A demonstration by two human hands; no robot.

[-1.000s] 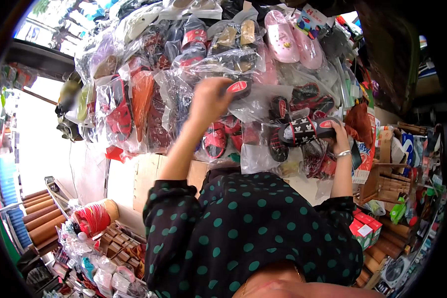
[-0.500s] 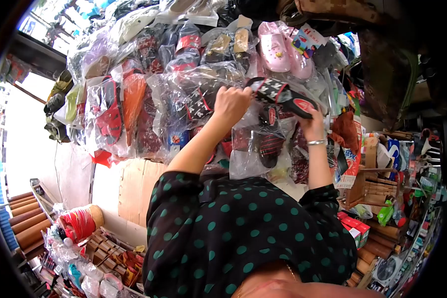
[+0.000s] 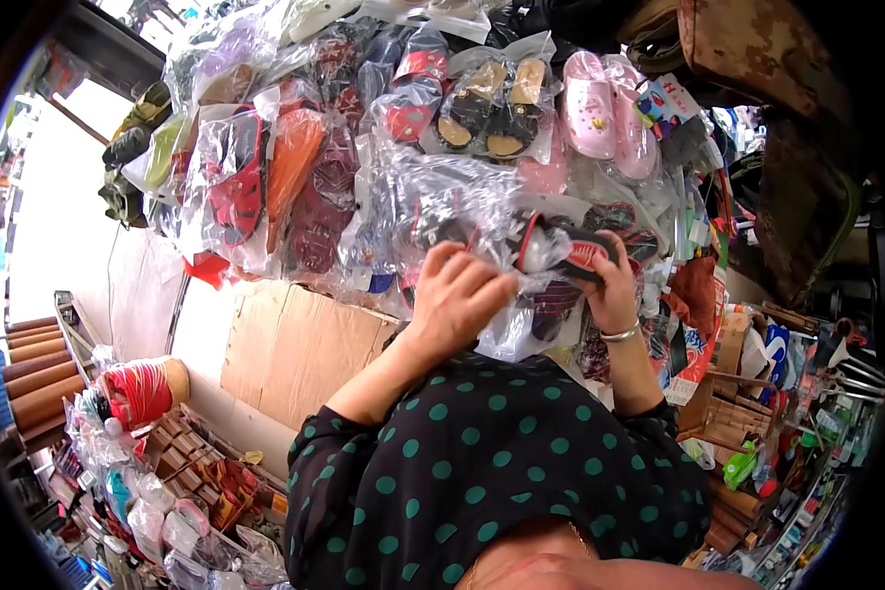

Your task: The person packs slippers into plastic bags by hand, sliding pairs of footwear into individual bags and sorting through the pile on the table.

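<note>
My right hand (image 3: 612, 293) is closed around the heel end of a black slide slipper (image 3: 582, 258) with a red patch on its footbed. The slipper has a red-edged strap, and clear plastic partly covers its front. Just left of it, my left hand (image 3: 459, 303) has its fingers curled at a crinkled clear plastic bag (image 3: 452, 187), seemingly gripping its lower edge; the fingertips are partly hidden and slightly blurred. Dark footwear with red edging shows inside that bag. Beneath my hands lies another bagged dark slipper with red stripes (image 3: 553, 320).
Bagged footwear is heaped ahead: pink clogs (image 3: 590, 108), black sandals with tan footbeds (image 3: 487, 108), red sandals (image 3: 236, 187). A cardboard sheet (image 3: 300, 344) lies left of my arm. A camouflage bag (image 3: 757, 59) hangs upper right; a red cord spool (image 3: 146, 393) stands lower left.
My left hand has come off the slipper's front and moved down, its fingers loosened from a fist. The slipper has dropped lower, and plastic now overlaps its front. The view has shifted slightly.
</note>
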